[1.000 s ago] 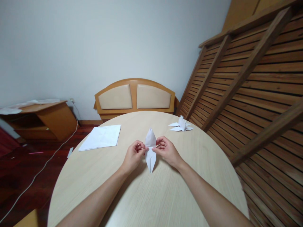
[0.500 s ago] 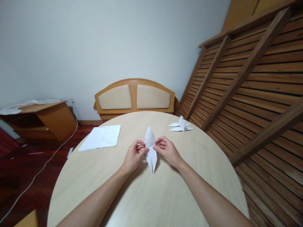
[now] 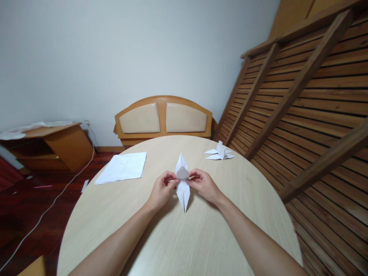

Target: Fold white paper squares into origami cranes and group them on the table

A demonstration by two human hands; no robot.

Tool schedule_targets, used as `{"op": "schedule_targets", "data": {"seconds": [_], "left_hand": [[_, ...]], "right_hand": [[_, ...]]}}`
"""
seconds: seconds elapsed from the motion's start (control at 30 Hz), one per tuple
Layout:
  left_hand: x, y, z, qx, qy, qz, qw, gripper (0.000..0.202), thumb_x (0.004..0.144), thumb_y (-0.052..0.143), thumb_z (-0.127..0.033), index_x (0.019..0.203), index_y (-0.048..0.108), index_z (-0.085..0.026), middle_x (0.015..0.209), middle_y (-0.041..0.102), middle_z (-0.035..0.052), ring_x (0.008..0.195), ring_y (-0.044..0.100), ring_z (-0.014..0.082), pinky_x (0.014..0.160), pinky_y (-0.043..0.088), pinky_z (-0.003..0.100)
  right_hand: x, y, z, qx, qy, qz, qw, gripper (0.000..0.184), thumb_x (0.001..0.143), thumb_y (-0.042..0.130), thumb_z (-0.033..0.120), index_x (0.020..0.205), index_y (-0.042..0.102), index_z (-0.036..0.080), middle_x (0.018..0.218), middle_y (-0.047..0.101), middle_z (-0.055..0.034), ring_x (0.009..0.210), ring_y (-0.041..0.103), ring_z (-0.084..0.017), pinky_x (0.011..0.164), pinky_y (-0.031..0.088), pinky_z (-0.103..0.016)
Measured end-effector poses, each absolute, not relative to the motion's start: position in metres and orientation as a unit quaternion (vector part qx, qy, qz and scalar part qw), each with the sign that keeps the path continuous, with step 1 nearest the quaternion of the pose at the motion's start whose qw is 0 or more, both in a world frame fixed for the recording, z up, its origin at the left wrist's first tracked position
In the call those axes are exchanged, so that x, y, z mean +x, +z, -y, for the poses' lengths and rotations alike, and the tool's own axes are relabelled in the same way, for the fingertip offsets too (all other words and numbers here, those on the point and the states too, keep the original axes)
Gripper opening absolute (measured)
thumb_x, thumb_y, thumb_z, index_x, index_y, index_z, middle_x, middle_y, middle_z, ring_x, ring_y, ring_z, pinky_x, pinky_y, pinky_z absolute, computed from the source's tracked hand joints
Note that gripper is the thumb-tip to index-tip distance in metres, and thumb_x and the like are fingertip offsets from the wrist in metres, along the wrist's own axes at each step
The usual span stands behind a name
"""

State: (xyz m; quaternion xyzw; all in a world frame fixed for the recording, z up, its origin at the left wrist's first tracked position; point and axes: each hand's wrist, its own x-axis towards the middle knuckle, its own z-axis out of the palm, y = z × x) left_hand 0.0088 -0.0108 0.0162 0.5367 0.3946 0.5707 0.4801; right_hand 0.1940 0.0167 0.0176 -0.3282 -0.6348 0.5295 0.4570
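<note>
A half-folded white paper figure [image 3: 183,183] lies lengthwise on the round light-wood table [image 3: 184,237], one point toward me and one away. My left hand [image 3: 161,188] pinches its left side at the middle. My right hand [image 3: 202,183] pinches its right side. Both hands have fingers curled closed on the paper. The far flap stands up and bends slightly toward me.
A stack of flat white sheets [image 3: 123,166] lies at the table's left rear. A finished white paper figure [image 3: 220,151] sits at the right rear. A padded wooden headboard [image 3: 163,118] stands behind the table, slatted wooden frames [image 3: 304,99] lean on the right, and a low cabinet [image 3: 54,143] stands at the left.
The far flap of the paper figure has been lifted and creased downward at its middle. Both hands stay pinched on the paper in nearly the same place.
</note>
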Motion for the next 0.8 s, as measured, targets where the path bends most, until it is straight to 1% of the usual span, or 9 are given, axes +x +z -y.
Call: {"op": "schedule_targets", "data": {"seconds": [0.1, 0.2, 0.27, 0.33, 0.43, 0.57, 0.63, 0.8], "left_hand": [[0.008, 0.0179, 0.0113, 0.536, 0.572, -0.398, 0.476, 0.028, 0.069, 0.079, -0.037, 0.078, 0.063, -0.017, 0.074, 0.067, 0.0016, 0.064, 0.059, 0.0138, 0.062, 0.047, 0.025], [0.0067, 0.0173, 0.0103, 0.536, 0.568, -0.406, 0.475, 0.023, 0.068, 0.078, -0.037, 0.074, 0.067, -0.017, 0.073, 0.067, 0.0025, 0.065, 0.06, 0.015, 0.064, 0.048, 0.027], [0.0065, 0.0161, 0.0094, 0.537, 0.565, -0.405, 0.477, 0.022, 0.068, 0.077, -0.037, 0.07, 0.068, -0.018, 0.073, 0.068, 0.004, 0.066, 0.06, 0.0161, 0.065, 0.048, 0.028], [0.007, 0.0154, 0.0089, 0.538, 0.564, -0.398, 0.484, 0.022, 0.068, 0.077, -0.038, 0.066, 0.069, -0.018, 0.077, 0.07, 0.006, 0.069, 0.061, 0.0174, 0.066, 0.048, 0.029], [0.0079, 0.0168, 0.0099, 0.532, 0.563, -0.397, 0.493, 0.023, 0.067, 0.078, -0.039, 0.064, 0.068, -0.018, 0.079, 0.071, 0.0069, 0.07, 0.062, 0.0183, 0.067, 0.049, 0.03], [0.0071, 0.0209, 0.0133, 0.533, 0.556, -0.4, 0.497, 0.027, 0.069, 0.076, -0.043, 0.069, 0.07, -0.017, 0.08, 0.071, 0.0064, 0.074, 0.063, 0.0188, 0.07, 0.051, 0.03], [0.0067, 0.0211, 0.0145, 0.537, 0.551, -0.404, 0.495, 0.029, 0.07, 0.076, -0.044, 0.074, 0.069, -0.016, 0.081, 0.07, 0.0061, 0.076, 0.064, 0.0187, 0.071, 0.051, 0.03], [0.0104, 0.0171, 0.0148, 0.551, 0.549, -0.4, 0.484, 0.037, 0.066, 0.083, -0.039, 0.087, 0.063, -0.016, 0.081, 0.067, 0.0024, 0.063, 0.06, 0.0128, 0.061, 0.047, 0.024]], "right_hand": [[0.1955, 0.0142, -0.0195, -0.332, 0.531, 0.635, 0.452, 0.03, 0.072, 0.08, 0.038, 0.09, 0.068, 0.018, 0.086, 0.071, -0.0037, 0.076, 0.066, -0.017, 0.074, 0.052, -0.032], [0.1963, 0.0125, -0.0208, -0.328, 0.521, 0.64, 0.46, 0.018, 0.074, 0.075, 0.033, 0.084, 0.071, 0.019, 0.085, 0.071, -0.0036, 0.075, 0.065, -0.017, 0.073, 0.052, -0.032], [0.1968, 0.0139, -0.0198, -0.319, 0.515, 0.648, 0.461, 0.011, 0.074, 0.071, 0.029, 0.079, 0.073, 0.019, 0.09, 0.072, -0.0045, 0.08, 0.065, -0.017, 0.075, 0.052, -0.032], [0.1975, 0.0163, -0.018, -0.31, 0.516, 0.656, 0.455, 0.011, 0.076, 0.068, 0.028, 0.076, 0.075, 0.019, 0.097, 0.072, -0.0057, 0.085, 0.065, -0.018, 0.075, 0.052, -0.032], [0.1985, 0.0194, -0.0158, -0.308, 0.509, 0.665, 0.452, 0.015, 0.079, 0.067, 0.03, 0.079, 0.078, 0.02, 0.102, 0.071, -0.0074, 0.087, 0.065, -0.019, 0.076, 0.052, -0.032], [0.1984, 0.0204, -0.015, -0.319, 0.467, 0.686, 0.458, 0.016, 0.078, 0.072, 0.034, 0.083, 0.079, 0.02, 0.1, 0.07, -0.0076, 0.092, 0.065, -0.021, 0.083, 0.051, -0.035], [0.1976, 0.0202, -0.0147, -0.321, 0.461, 0.689, 0.458, 0.018, 0.078, 0.074, 0.035, 0.085, 0.078, 0.019, 0.098, 0.07, -0.0073, 0.091, 0.066, -0.021, 0.083, 0.051, -0.035], [0.1959, 0.0177, -0.0137, -0.325, 0.476, 0.668, 0.471, 0.025, 0.076, 0.078, 0.037, 0.091, 0.073, 0.018, 0.091, 0.071, -0.0059, 0.083, 0.066, -0.019, 0.078, 0.054, -0.034]]}}
